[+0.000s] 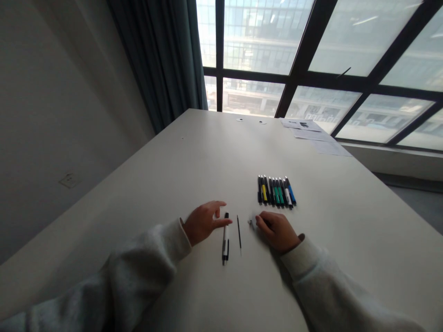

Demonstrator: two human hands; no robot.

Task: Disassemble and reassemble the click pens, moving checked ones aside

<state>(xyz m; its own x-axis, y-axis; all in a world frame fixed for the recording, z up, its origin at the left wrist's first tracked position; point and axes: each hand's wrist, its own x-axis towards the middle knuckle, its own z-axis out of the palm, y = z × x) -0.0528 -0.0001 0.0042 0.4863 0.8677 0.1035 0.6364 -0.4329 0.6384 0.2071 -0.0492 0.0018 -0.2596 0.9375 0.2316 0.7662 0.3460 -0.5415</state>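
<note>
My left hand (204, 222) reaches in with thumb and forefinger apart. Its thumb tip is over the upper part of a white and black click pen (226, 242), which lies lengthwise on the table; whether they touch is unclear. To the right of that pen lies a thin dark ink refill (239, 232). My right hand (277, 231) rests low over the table with its fingers curled closed. Just left of its fingertips is a small greyish piece (250, 222), too small to name. What those fingers hold, if anything, is hidden.
Beyond my right hand several click pens (277, 192) with black, yellow, green, white and blue grips lie in a row on the white table (138, 203). Printed papers (308, 131) lie at the far right edge. Behind are a dark curtain (166, 60) and large windows.
</note>
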